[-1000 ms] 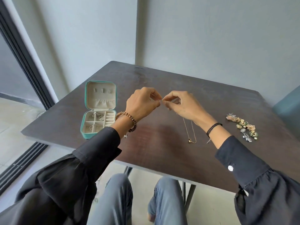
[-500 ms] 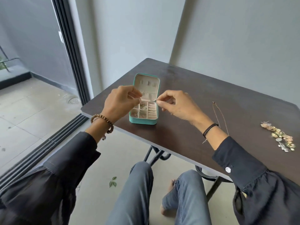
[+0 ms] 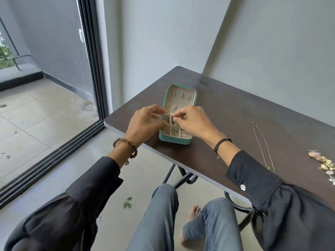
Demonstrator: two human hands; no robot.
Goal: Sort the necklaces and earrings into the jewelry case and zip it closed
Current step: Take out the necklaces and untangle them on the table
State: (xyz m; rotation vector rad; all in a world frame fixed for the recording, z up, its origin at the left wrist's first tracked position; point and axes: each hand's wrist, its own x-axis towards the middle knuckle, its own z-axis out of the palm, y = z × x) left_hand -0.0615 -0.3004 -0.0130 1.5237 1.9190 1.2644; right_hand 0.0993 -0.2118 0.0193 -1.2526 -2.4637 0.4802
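A teal jewelry case (image 3: 175, 139) lies open near the table's left corner, its cream lid standing up behind the compartments. Small metal pieces sit in several compartments. My left hand (image 3: 144, 124) and my right hand (image 3: 193, 122) meet over the case's back compartments, both pinching a small silver piece (image 3: 170, 117) between their fingertips; I cannot tell whether it is an earring or part of a chain. A thin gold necklace (image 3: 262, 145) lies stretched on the table to the right. A pile of earrings (image 3: 323, 163) sits at the far right edge.
The dark wooden table (image 3: 235, 115) stands against a grey wall, its left corner beside a glass sliding door (image 3: 54, 87). My knees and bare feet show under the table's near edge, beside its metal legs (image 3: 183, 176).
The view has swung left and the case now sits in the middle. Both hands came down from above the table onto the case, still pinching the small piece; the gold necklace lies on the table.
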